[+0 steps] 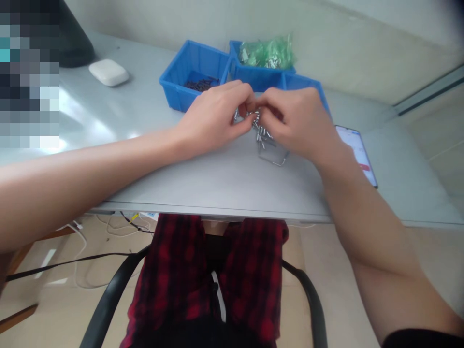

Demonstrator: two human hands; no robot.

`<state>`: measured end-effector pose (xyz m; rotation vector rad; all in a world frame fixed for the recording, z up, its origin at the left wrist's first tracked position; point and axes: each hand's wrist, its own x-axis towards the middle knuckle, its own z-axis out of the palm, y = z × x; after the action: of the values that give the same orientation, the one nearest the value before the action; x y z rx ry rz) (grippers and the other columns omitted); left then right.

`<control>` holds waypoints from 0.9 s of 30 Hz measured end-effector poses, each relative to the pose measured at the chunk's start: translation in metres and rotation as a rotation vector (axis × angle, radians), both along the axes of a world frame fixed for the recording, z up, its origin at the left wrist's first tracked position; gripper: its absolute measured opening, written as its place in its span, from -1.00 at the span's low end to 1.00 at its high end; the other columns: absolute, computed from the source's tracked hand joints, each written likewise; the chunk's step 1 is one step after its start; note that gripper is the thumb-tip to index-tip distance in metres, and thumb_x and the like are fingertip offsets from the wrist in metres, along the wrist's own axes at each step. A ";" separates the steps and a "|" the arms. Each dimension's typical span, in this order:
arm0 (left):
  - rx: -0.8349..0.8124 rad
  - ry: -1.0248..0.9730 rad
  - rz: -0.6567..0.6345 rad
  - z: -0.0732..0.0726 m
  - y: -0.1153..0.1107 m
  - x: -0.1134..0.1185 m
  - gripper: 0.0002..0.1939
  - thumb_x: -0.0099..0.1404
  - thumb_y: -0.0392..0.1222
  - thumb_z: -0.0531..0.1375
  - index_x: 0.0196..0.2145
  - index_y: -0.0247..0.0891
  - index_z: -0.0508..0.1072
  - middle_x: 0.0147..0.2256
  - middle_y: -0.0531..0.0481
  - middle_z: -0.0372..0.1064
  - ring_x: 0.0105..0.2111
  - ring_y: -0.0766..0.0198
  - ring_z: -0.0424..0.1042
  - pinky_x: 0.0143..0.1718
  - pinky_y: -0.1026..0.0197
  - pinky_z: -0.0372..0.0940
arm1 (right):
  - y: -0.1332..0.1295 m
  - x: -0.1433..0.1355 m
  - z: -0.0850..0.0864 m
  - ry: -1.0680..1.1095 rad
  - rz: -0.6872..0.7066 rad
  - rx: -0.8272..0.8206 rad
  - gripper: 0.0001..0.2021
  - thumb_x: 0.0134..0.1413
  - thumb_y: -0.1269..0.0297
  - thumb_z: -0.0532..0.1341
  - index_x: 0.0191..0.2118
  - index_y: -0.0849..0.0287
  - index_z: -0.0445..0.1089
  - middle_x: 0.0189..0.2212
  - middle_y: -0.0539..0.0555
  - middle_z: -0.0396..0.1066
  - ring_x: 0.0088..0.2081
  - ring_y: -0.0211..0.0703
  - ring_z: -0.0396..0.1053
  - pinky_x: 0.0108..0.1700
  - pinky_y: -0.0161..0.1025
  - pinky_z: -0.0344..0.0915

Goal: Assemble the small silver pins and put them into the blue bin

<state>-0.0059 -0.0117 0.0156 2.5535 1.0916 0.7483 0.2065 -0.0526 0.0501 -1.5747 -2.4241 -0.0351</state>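
Observation:
My left hand (226, 113) and my right hand (295, 118) meet fingertip to fingertip above a pile of small silvery metal pieces (264, 137) on the grey table. Both hands have thumb and fingers closed in a pinch; whatever is between the fingertips is too small to make out. Part of the pile is hidden under the hands. A thin metal outline (277, 163) lies at the pile's near side. Just behind my left hand is a blue bin (176, 94) with dark screws (199, 85).
Behind the hands, a second blue bin (259, 75) holds a green plastic bag (268, 53); another blue bin (302, 83) adjoins it. A phone (358, 152) lies right of my right hand. A white case (108, 72) sits at the back left, beside a dark object (74, 41).

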 end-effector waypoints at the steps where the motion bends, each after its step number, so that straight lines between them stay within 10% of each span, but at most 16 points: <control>1: -0.005 0.003 0.001 0.000 0.000 0.000 -0.79 0.54 -0.13 0.12 -0.02 -0.07 0.55 0.13 -0.11 0.69 0.12 0.06 0.63 0.04 0.03 0.46 | -0.001 0.001 0.000 0.048 0.018 0.035 -0.81 0.50 0.37 0.10 -0.15 -0.05 0.41 -0.13 0.11 0.72 -0.14 0.10 0.59 -0.02 -0.01 0.36; 27: -0.013 0.111 -0.023 0.002 -0.003 -0.001 -0.75 0.56 -0.08 0.08 -0.05 -0.13 0.55 0.13 -0.15 0.70 0.01 0.09 0.59 -0.01 0.00 0.39 | -0.001 0.001 -0.001 0.080 -0.014 0.075 -0.84 0.57 0.19 0.21 -0.13 -0.07 0.52 -0.16 0.06 0.75 -0.09 0.17 0.69 0.09 0.03 0.50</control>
<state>-0.0071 -0.0150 0.0176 2.6193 1.0941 0.5982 0.2080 -0.0535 0.0494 -1.5305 -2.3242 -0.0638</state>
